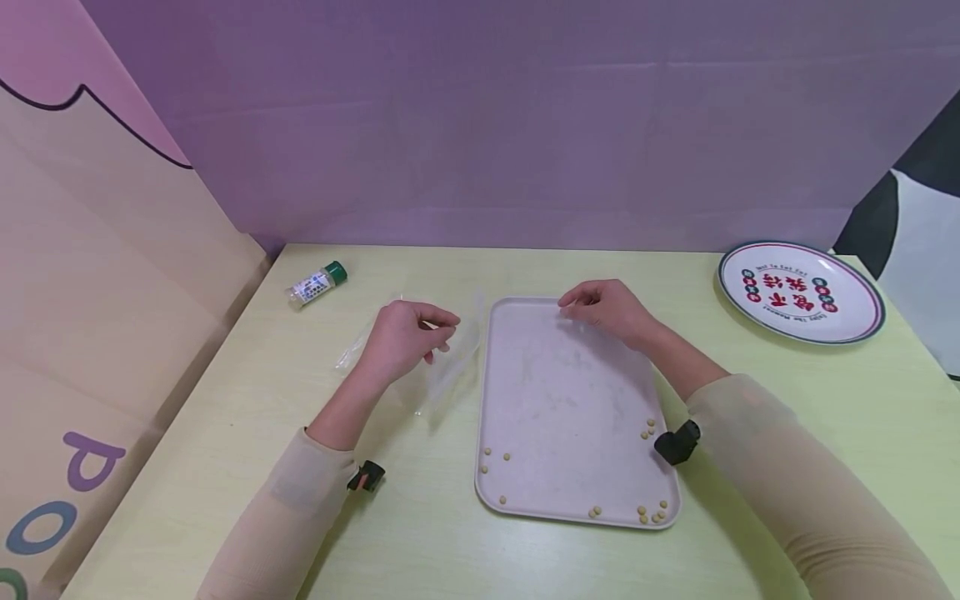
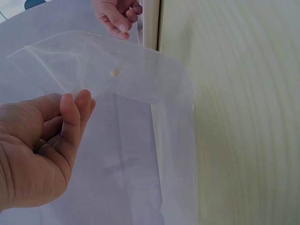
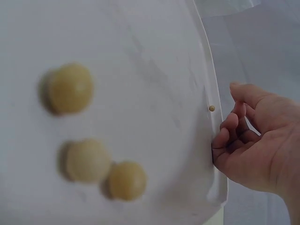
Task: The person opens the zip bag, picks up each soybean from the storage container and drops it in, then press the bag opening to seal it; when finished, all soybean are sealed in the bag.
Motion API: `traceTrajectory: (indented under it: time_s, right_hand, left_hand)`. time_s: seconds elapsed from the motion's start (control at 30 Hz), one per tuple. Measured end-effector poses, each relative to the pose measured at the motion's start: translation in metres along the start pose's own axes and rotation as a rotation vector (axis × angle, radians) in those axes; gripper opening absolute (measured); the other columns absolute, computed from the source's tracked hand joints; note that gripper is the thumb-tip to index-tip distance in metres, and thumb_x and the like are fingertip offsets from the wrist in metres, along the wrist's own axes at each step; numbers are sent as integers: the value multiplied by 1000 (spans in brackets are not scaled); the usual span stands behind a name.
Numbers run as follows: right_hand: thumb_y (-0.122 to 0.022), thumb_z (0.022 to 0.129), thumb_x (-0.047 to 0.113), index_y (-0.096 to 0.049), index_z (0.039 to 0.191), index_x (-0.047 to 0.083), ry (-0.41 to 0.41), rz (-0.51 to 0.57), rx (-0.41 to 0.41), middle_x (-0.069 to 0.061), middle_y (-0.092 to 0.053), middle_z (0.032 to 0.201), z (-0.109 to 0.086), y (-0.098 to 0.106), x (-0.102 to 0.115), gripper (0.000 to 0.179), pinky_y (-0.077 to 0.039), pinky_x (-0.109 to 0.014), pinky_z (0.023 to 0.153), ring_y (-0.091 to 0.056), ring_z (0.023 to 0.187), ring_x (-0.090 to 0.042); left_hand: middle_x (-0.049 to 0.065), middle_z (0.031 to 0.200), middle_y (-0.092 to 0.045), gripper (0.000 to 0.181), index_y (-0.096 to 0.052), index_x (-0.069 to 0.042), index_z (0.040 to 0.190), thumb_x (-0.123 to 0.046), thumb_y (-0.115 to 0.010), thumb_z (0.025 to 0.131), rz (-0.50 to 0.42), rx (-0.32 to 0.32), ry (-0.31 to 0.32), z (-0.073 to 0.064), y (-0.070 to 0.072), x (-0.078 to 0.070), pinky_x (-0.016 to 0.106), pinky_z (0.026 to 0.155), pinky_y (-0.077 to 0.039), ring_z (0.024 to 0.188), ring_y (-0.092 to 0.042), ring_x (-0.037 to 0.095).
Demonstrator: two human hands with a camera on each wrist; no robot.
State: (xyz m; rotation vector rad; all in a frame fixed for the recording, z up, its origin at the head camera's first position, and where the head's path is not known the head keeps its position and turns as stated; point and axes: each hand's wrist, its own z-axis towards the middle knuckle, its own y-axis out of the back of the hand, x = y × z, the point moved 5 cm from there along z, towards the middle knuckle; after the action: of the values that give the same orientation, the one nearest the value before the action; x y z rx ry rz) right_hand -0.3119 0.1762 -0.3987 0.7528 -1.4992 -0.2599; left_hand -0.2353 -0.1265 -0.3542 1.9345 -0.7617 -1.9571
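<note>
My left hand (image 1: 411, 337) pinches the edge of a clear plastic bag (image 2: 176, 122) just left of the tray. One pale round bean (image 2: 115, 73) shows against the bag in the left wrist view. My right hand (image 1: 606, 310) is over the far edge of the white tray (image 1: 566, 392), thumb apart from loosely curled fingers, with nothing seen between them. Close to its fingertips, a single bean (image 3: 212, 108) lies along the tray's rim. Several more yellowish beans (image 3: 71, 88) are scattered on the tray, mostly near its front edge and corners.
At the back left of the pale table (image 1: 420, 550), a small bottle with a green cap (image 1: 317, 285) lies on its side. An oval white plate with red lettering (image 1: 801, 325) is at the back right. A purple backdrop (image 1: 525, 125) rises behind the table.
</note>
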Motion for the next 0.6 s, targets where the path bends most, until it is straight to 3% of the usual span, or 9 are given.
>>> traceTrajectory:
  time_s: [0.23, 0.6]
  right_hand:
    - [-70, 96, 14, -74, 113, 3, 11, -35, -26, -9, -63, 89, 3, -2, -1, 21, -45, -29, 68, -56, 82, -25]
    - [-70, 95, 10, -74, 112, 1, -6, -101, -22, -8, -64, 89, 6, -1, -6, 20, -42, -32, 69, -51, 80, -22]
  left_hand:
    - [15, 98, -76, 17, -78, -7, 110, -9, -71, 95, 4, -2, -7, 1, 0, 0, 24, 52, -47, 63, -68, 27]
    - [15, 99, -76, 18, -78, -6, 111, -9, -71, 95, 8, 3, -9, 1, 0, 1, 24, 52, -48, 67, -69, 31]
